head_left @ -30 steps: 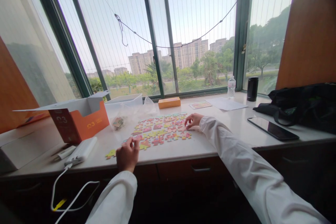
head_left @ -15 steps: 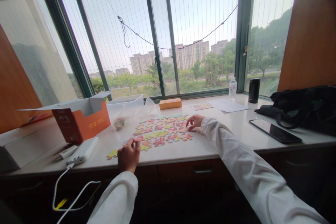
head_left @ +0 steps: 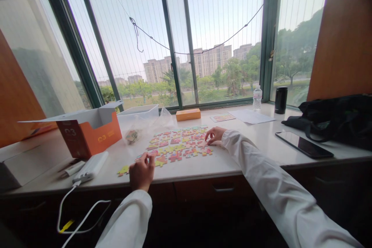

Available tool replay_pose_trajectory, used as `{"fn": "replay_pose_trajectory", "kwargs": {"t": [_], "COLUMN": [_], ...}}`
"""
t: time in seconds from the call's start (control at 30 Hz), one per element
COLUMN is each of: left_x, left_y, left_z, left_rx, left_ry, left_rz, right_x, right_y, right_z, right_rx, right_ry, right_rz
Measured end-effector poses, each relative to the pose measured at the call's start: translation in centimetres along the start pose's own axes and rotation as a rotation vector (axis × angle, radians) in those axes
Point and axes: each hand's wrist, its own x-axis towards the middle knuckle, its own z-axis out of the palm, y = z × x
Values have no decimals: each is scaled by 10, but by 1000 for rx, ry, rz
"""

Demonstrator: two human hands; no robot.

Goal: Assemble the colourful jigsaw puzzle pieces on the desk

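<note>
Many colourful jigsaw puzzle pieces [head_left: 174,148] in pink, yellow and orange lie spread on the white table, partly in loose rows. At their right edge my right hand [head_left: 214,135] reaches down with bent fingers, its fingertips on a puzzle piece among the pink ones. My left hand [head_left: 142,170] rests at the table's front edge, beside the yellow pieces at the near left. Its fingers are curled closed, and whatever they may hold is hidden. Behind the spread, a clear plastic bag [head_left: 132,136] contains more small pieces.
On the left stand an orange open box [head_left: 106,133], a white power bank [head_left: 91,166] with a cable and a clear plastic bin [head_left: 139,111]. A small orange box [head_left: 188,114], paper [head_left: 251,116], water bottle [head_left: 257,99], black cylinder [head_left: 280,100], tablet [head_left: 303,145] and black bag [head_left: 340,122] lie around.
Both hands hold nearly the same places and poses. The whole view has shifted very slightly; no piece has visibly moved.
</note>
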Motion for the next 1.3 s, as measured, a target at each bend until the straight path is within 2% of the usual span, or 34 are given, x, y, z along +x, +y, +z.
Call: {"fn": "replay_pose_trajectory", "kwargs": {"t": [0.63, 0.77, 0.9, 1.07, 1.3], "left_x": [0, -1, -1, -2, -2], "left_y": [3, 5, 6, 6, 6], "left_z": [-3, -4, -5, -6, -4], "left_rx": [-9, -25, -44, -58, -32], "left_ry": [-21, -26, -37, -29, -23], "left_rz": [-24, -39, -46, -43, -40], "right_x": [3, 3, 7, 9, 7], "right_y": [0, -14, -38, -54, -58], "right_z": [4, 10, 27, 42, 44], "right_rx": [3, 39, 37, -33, -97], "right_ry": [38, 154, 251, 253, 269], "right_rz": [-26, -114, -150, -132, -16]}}
